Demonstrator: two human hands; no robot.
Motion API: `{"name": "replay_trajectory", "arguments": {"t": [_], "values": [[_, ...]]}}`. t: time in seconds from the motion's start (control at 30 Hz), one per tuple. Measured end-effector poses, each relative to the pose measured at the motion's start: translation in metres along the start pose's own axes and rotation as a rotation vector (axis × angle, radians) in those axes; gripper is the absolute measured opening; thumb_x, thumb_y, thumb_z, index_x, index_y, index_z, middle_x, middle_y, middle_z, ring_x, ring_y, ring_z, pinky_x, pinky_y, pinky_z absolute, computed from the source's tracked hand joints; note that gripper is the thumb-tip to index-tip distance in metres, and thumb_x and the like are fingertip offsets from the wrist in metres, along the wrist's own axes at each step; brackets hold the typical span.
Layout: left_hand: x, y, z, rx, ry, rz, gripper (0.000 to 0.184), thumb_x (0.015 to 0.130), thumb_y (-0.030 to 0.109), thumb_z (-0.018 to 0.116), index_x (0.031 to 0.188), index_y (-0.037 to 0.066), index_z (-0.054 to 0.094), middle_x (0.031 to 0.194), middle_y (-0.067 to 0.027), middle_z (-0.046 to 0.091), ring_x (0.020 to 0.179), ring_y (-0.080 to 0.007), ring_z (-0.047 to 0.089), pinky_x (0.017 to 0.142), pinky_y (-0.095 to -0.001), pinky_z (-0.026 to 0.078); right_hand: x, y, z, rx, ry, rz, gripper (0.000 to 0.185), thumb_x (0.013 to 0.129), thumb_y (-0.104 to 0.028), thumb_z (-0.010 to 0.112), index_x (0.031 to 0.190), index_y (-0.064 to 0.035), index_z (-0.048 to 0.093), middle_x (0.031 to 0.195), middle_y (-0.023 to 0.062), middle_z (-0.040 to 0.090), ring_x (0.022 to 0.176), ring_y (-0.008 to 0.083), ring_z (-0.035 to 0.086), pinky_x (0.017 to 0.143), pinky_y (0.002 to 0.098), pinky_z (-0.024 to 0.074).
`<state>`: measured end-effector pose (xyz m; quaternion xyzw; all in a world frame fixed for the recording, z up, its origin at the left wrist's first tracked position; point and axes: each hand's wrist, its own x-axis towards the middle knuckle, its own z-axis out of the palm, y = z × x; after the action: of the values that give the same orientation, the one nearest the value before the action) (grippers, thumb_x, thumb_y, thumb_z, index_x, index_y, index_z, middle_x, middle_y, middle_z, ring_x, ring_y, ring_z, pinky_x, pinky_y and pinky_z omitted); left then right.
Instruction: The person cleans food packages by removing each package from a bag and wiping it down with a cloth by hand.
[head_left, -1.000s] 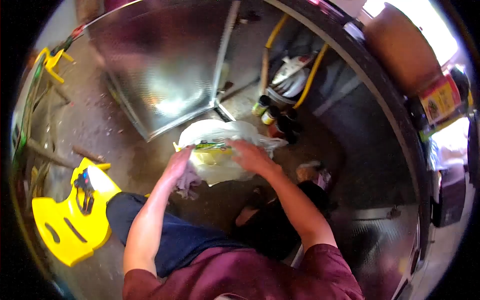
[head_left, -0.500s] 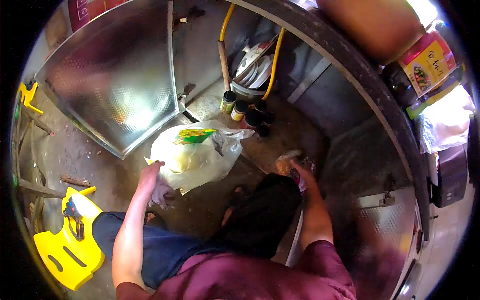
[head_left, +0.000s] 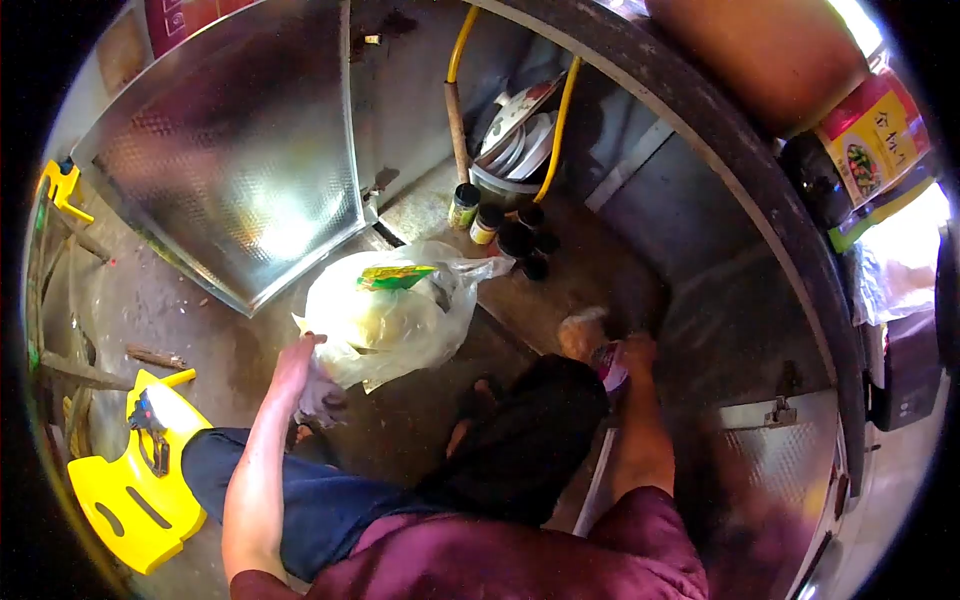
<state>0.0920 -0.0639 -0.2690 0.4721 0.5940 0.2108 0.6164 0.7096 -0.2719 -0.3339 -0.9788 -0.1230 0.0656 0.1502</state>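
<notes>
My left hand (head_left: 296, 360) is closed at the near-left edge of a white translucent plastic bag (head_left: 400, 325). From it hangs a crumpled greyish-purple cloth (head_left: 320, 396). A green and yellow packet (head_left: 393, 277) lies on top of the bag, whose other contents are mostly hidden. Beyond my right knee, my right hand (head_left: 639, 352) is closed on a small pink packet (head_left: 614, 370), partly hidden by the fingers. Just left of that packet sits a clear bag with something orange-brown (head_left: 581, 334) in it.
An open metal cabinet door (head_left: 230, 170) stands at the left. Inside the cabinet are several dark-lidded jars (head_left: 487, 222), a pot with stacked dishes (head_left: 512, 150) and a yellow hose (head_left: 562, 125). A yellow plastic stool (head_left: 140, 500) lies beside my left leg.
My right hand has shifted right and slightly away from the orange-brown bag, with the pink packet in it. My left hand stays at the white bag's edge. The view has shifted a little.
</notes>
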Motion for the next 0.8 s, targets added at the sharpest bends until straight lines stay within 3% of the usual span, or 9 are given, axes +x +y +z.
{"name": "replay_trajectory", "arguments": {"t": [0.1, 0.2, 0.3, 0.4, 0.5, 0.6, 0.7, 0.73, 0.8], "values": [[0.013, -0.014, -0.006, 0.077, 0.01, 0.038, 0.045, 0.093, 0.034, 0.039, 0.115, 0.001, 0.061, 0.11, -0.015, 0.061, 0.08, -0.0227, 0.061, 0.076, -0.035, 0.048, 0.042, 0.041, 0.003, 0.21, -0.023, 0.065, 0.038, 0.083, -0.045, 0.057, 0.106, -0.0141, 0.056, 0.106, 0.0072, 0.059, 0.096, 0.0244, 0.057, 0.067, 0.0415, 0.046], [0.031, -0.036, -0.011, 0.086, 0.027, 0.142, 0.043, 0.096, 0.035, 0.04, 0.116, 0.004, 0.061, 0.097, -0.0168, 0.061, 0.066, -0.0206, 0.059, 0.063, -0.0337, 0.049, 0.093, 0.093, 0.02, 0.815, -0.15, 0.067, 0.032, 0.084, -0.044, 0.055, 0.099, -0.0161, 0.06, 0.098, 0.005, 0.063, 0.088, 0.0231, 0.061, 0.06, 0.0415, 0.0473], [0.011, -0.01, -0.002, 0.055, 0.027, 0.086, 0.043, 0.096, 0.034, 0.04, 0.116, 0.004, 0.061, 0.097, -0.018, 0.061, 0.065, -0.0205, 0.059, 0.062, -0.034, 0.05, -0.014, 0.023, -0.064, 1.17, -0.333, -0.122, 0.035, 0.086, -0.045, 0.054, 0.107, -0.017, 0.057, 0.116, 0.0041, 0.059, 0.104, 0.0243, 0.056, 0.071, 0.0431, 0.0459], [0.013, -0.011, -0.002, 0.083, 0.024, 0.114, 0.043, 0.096, 0.034, 0.039, 0.117, 0.004, 0.062, 0.098, -0.0192, 0.062, 0.065, -0.0209, 0.059, 0.064, -0.0334, 0.05, -0.02, 0.009, -0.075, 1.283, -0.516, -0.21, 0.034, 0.088, -0.042, 0.053, 0.111, -0.0157, 0.055, 0.127, 0.003, 0.054, 0.114, 0.0251, 0.051, 0.081, 0.0421, 0.043], [0.015, -0.015, -0.006, 0.156, 0.03, 0.238, 0.043, 0.096, 0.034, 0.039, 0.116, 0.004, 0.063, 0.101, -0.0188, 0.062, 0.067, -0.0218, 0.06, 0.065, -0.0334, 0.049, -0.037, -0.021, -0.072, 0.88, -0.376, -0.15, 0.037, 0.09, -0.037, 0.052, 0.117, -0.0114, 0.054, 0.129, 0.0056, 0.054, 0.115, 0.0273, 0.051, 0.083, 0.0408, 0.044], [-0.014, 0.024, 0.0, -0.048, -0.027, -0.11, 0.041, 0.092, 0.03, 0.042, 0.114, 0.001, 0.062, 0.121, -0.0181, 0.059, 0.111, -0.027, 0.055, 0.094, -0.0338, 0.04, -0.024, -0.027, -0.027, 0.365, -0.261, -0.26, 0.047, 0.088, -0.035, 0.055, 0.126, -0.0088, 0.048, 0.124, 0.0116, 0.056, 0.115, 0.0298, 0.053, 0.089, 0.0392, 0.0432], [0.007, -0.008, -0.006, 0.182, 0.022, 0.196, 0.04, 0.092, 0.029, 0.044, 0.112, 0.0, 0.063, 0.118, -0.0175, 0.061, 0.107, -0.0249, 0.057, 0.093, -0.0325, 0.04, -0.003, -0.007, 0.034, -0.029, -0.108, -0.618, 0.059, 0.087, -0.034, 0.058, 0.136, -0.0062, 0.041, 0.12, 0.0177, 0.058, 0.114, 0.0324, 0.054, 0.095, 0.0377, 0.0423], [0.008, -0.012, -0.006, 0.164, 0.026, 0.191, 0.042, 0.092, 0.031, 0.043, 0.112, 0.001, 0.063, 0.115, -0.0176, 0.062, 0.104, -0.0246, 0.057, 0.091, -0.0334, 0.041, -0.04, -0.024, 0.023, -0.155, 0.011, -0.672, 0.061, 0.086, -0.034, 0.059, 0.136, -0.0056, 0.039, 0.117, 0.0194, 0.06, 0.113, 0.0333, 0.055, 0.096, 0.0389, 0.0423], [0.004, -0.011, -0.006, 0.125, 0.054, 0.178, 0.044, 0.093, 0.036, 0.042, 0.113, 0.004, 0.064, 0.109, -0.0178, 0.063, 0.097, -0.024, 0.058, 0.087, -0.0352, 0.043, -0.084, -0.057, -0.014, -0.282, -0.114, -0.616, 0.064, 0.083, -0.029, 0.061, 0.137, -0.005, 0.037, 0.105, 0.0214, 0.064, 0.103, 0.0384, 0.06, 0.088, 0.0451, 0.0474]]}}
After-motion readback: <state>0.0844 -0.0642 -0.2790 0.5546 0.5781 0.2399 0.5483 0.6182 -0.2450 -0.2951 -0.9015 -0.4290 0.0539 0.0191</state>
